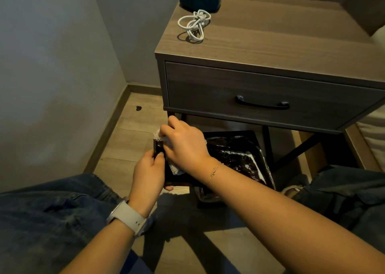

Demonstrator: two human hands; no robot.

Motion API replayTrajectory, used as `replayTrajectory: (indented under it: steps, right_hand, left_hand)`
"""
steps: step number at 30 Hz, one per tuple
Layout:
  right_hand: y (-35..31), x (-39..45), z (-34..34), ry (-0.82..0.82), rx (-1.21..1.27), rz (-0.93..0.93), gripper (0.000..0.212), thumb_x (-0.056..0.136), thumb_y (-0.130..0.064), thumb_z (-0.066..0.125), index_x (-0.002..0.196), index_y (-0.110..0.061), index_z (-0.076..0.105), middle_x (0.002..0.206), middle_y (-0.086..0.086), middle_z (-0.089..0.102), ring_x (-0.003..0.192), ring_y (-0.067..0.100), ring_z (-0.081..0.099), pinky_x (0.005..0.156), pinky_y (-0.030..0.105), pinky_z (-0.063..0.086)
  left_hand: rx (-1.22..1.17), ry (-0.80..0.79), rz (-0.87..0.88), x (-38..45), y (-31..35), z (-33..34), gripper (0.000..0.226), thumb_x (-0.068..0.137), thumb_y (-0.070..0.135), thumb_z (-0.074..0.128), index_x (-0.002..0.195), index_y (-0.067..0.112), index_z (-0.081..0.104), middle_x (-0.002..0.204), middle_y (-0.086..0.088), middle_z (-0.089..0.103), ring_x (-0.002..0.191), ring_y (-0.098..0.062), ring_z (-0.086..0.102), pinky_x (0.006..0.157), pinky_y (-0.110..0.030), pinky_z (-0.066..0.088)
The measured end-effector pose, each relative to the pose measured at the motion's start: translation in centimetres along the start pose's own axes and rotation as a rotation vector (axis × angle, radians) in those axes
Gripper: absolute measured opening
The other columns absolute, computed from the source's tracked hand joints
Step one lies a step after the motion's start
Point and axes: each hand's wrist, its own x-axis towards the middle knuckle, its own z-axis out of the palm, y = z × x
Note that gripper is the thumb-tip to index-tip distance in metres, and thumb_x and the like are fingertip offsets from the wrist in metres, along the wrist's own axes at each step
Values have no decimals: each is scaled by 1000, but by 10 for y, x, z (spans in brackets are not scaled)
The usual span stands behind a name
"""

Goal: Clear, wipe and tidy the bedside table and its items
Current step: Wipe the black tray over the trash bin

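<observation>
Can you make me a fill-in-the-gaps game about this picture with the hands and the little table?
1. The white cable lies coiled on top of the bedside ____.
2. The right hand presses a ____ against the black object.
3. The drawer of the table is ____.
4. The left hand wears a white ____ on its wrist.

Missing words: table; cloth; closed; watch

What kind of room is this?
Probably a bedroom: a wood-grain bedside table with one drawer, a coiled white charging cable on top, and what looks like pale bedding at the right edge.
</observation>
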Motion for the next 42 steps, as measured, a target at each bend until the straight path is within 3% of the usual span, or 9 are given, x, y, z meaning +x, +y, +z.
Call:
replayTrajectory:
  steps: [3,14,22,25,28,31,35,38,42]
  right_hand:
    - [4,-2,-3,-4,-38,-10,19,70,-17,73,84,-12,62,89,8,55,69,25,56,47,27,27]
    - [23,-22,-16,-147,-135,6,21,78,-19,66,98,-14,61,105,7,54,90,28,58,56,32,35]
    - [81,-53,-39,-227,-165,311,18,88,-24,57,105,-20,61,108,2,52,94,26,59,59,31,33]
    - [84,-66,-65,-111,67,514,17,84,-29,60,100,-31,63,97,-9,54,87,17,57,63,30,38]
    - [73,-97,-85,-16,573,723,9,77,-22,69,84,-26,64,85,-8,65,80,9,60,68,32,47]
    - [63,-132,-70,-188,873,923,8,79,-18,72,84,-13,69,83,4,68,80,18,63,73,32,49]
    - [59,-139,-44,-289,1261,1324,40,78,-41,73,97,-5,70,85,9,74,83,23,70,76,30,53]
    - [59,-133,-37,-330,1528,1367,43,82,-48,67,98,-8,71,94,14,74,90,29,70,78,35,53]
    - [58,-136,-24,-256,1630,1345,47,81,-41,71,108,-3,67,104,17,72,93,29,70,79,33,55]
  left_hand:
    - [-53,1,-18,-2,0,3,21,101,19,41,103,7,58,84,-15,61,63,-26,66,35,-21,45]
    - [-190,-5,-69,-15,-4,0,15,101,16,42,99,16,56,93,-14,66,70,-26,67,34,-20,46]
    - [-160,60,-26,-19,-10,-14,14,102,17,39,106,12,51,95,-18,62,76,-30,66,35,-19,47]
    - [-168,85,-32,-16,-17,-19,14,102,17,38,111,14,49,99,-14,61,85,-35,67,37,-20,49]
    - [-200,144,-53,-12,-18,-22,16,101,13,38,113,15,49,100,-14,62,83,-34,67,38,-23,50]
    - [-242,174,-56,-9,-17,-21,18,99,10,38,112,13,50,103,-16,62,81,-33,66,37,-23,50]
    - [-280,166,-72,-15,-21,-14,25,99,10,38,122,7,49,110,-22,62,83,-38,67,38,-23,50]
    - [-267,132,-66,-29,-24,0,21,100,10,38,118,6,47,106,-21,61,82,-37,67,38,-24,51]
    - [-271,110,-60,-45,-29,19,17,99,8,39,114,15,43,107,-11,59,84,-38,68,42,-30,54]
